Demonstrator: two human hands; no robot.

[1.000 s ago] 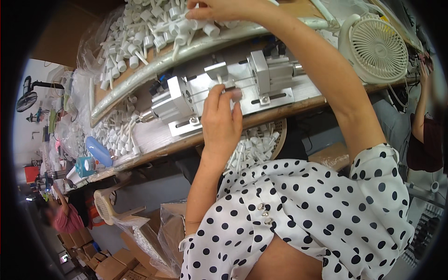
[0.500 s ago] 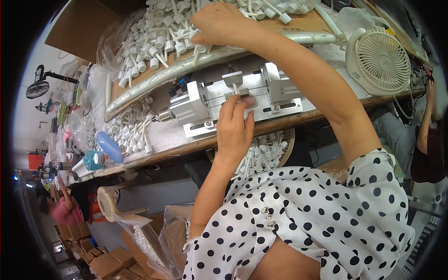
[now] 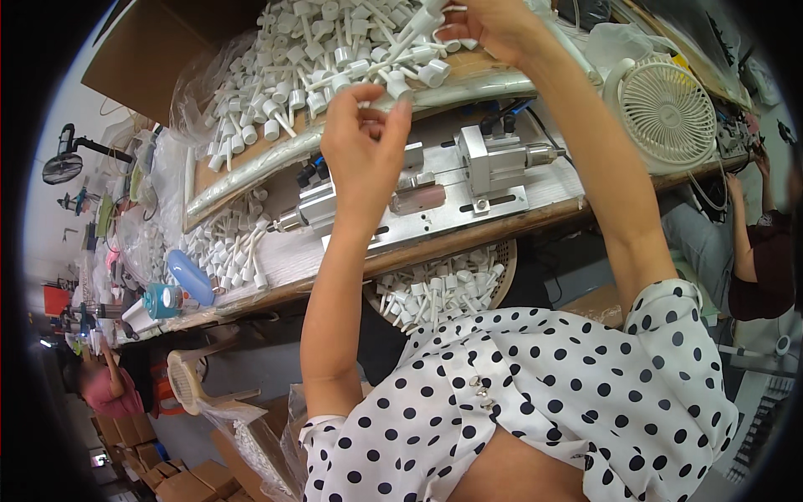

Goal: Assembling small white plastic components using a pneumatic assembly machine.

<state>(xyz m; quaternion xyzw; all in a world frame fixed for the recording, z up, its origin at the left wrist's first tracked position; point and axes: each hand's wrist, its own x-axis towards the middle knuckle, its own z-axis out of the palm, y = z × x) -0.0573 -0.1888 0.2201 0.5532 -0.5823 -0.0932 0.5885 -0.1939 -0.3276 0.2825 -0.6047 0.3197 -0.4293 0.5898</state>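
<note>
My right hand (image 3: 495,32) is over the far pile of white capped stems (image 3: 305,50). Its bent fingers are on a white cap with a thin stem (image 3: 428,18). At the pile's near edge is my left hand (image 3: 364,146), thumb and fingers apart and curved. Just beyond its fingertips lies another white cap (image 3: 396,84); whether they touch is unclear. Below my hands, a metal clamping fixture (image 3: 493,163) with two facing blocks stands on the bench. My left hand and forearm cover part of its left block. A pinkish block (image 3: 420,199) is at its front middle.
A padded, plastic-wrapped rim (image 3: 251,180) borders the pile. More caps lie on the bench at left, near a blue container (image 3: 191,278). A basket (image 3: 505,276) of caps sits below the bench edge. At right stands a white fan (image 3: 665,113). Other people work on both sides.
My left hand has left the fixture and moved up and left to the pile's edge. My right hand has shifted right and now has a capped stem at its fingers.
</note>
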